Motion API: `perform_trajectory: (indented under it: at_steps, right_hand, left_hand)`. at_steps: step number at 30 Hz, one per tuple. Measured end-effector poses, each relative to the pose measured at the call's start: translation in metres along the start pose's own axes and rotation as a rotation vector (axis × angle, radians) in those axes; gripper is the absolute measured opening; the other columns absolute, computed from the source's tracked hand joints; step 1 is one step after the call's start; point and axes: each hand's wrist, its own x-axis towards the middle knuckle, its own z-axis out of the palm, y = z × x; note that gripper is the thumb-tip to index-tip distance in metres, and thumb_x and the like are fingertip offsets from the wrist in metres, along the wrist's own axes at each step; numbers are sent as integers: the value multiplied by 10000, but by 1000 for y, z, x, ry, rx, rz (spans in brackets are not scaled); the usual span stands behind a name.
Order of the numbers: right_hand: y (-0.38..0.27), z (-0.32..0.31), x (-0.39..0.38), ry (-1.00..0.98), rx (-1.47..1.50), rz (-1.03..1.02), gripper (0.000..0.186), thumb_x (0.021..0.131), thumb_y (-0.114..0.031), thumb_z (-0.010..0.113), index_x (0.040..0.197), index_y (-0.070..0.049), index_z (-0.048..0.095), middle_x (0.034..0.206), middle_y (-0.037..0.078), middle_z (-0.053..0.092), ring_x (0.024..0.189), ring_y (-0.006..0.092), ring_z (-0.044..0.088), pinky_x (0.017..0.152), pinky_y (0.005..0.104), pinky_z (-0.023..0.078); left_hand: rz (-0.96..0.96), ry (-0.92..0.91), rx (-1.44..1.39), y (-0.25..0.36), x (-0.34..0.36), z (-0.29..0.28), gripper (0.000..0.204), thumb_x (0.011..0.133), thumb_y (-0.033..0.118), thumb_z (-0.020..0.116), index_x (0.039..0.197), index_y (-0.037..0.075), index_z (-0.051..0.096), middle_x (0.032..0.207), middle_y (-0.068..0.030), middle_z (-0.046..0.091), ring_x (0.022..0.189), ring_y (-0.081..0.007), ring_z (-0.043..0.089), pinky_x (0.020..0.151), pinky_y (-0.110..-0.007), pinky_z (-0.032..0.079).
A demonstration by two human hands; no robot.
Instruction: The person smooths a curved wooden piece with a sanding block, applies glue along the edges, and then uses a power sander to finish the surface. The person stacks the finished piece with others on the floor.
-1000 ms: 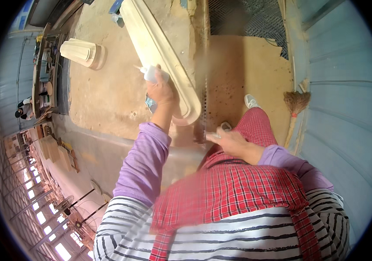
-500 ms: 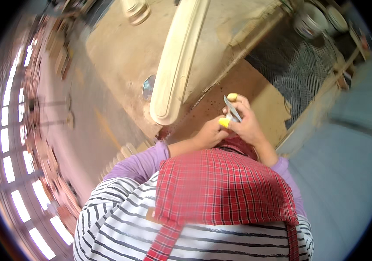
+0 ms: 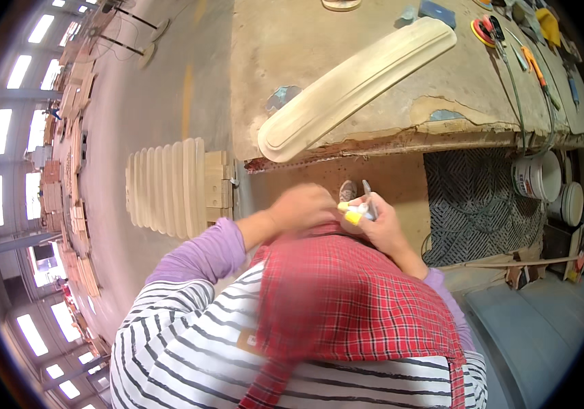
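Observation:
My right hand (image 3: 386, 225), with yellow covers on the thumb and a fingertip, is closed around a small grey metal blade (image 3: 368, 189) that points up and away from me. A small white piece (image 3: 362, 210) shows between these fingers; its kind is unclear. Just left of it, in front of my red checked apron (image 3: 360, 293), is my left hand (image 3: 303, 206), its fingers smeared by motion. Beyond both hands a long pale wooden piece (image 3: 360, 85) with a rounded end and moulded edges lies slantwise on the worktable (image 3: 258, 48).
The worktable's front edge is ragged. A sander (image 3: 484, 31), hoses and an orange-handled tool (image 3: 533, 65) lie at its far right. White buckets (image 3: 541, 176) stand beside a dark ribbed mat (image 3: 479, 204). Stacked rounded slats (image 3: 166, 187) rest on the floor at left.
My view has swung, so the table and wooden piece appear turned and farther right. My left hand has moved left, away from the right hand, which still grips the blade.

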Motion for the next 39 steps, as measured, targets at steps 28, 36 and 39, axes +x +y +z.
perform_trajectory:
  at_steps: [28, 36, 39]
  right_hand:
    - [-70, -33, 59, 271, 126, -23, 179, 840, -49, 645, 994, 7, 572, 967, 125, 661, 876, 179, 648, 741, 309, 528]
    - [-82, -64, 94, 247, -175, 16, 267, 823, -30, 658, 1072, -15, 565, 1034, 96, 636, 941, 164, 621, 819, 316, 504]
    - [-111, -88, 112, 365, -253, -50, 289, 800, -29, 669, 1076, -20, 586, 963, 34, 620, 882, 113, 583, 796, 274, 481]
  left_hand:
    - [-167, 10, 585, -110, 0, -29, 578, 846, 323, 595, 1378, 178, 420, 1486, -154, 308, 1386, -300, 265, 1108, -472, 211]
    - [-115, 69, 639, -117, 2, -15, 556, 872, 381, 535, 1382, 188, 424, 1460, -179, 336, 1379, -311, 270, 1107, -493, 188]
    - [-181, -34, 731, -121, -37, -9, 607, 875, 473, 471, 1404, 182, 405, 1472, -233, 289, 1401, -351, 209, 1113, -525, 146]
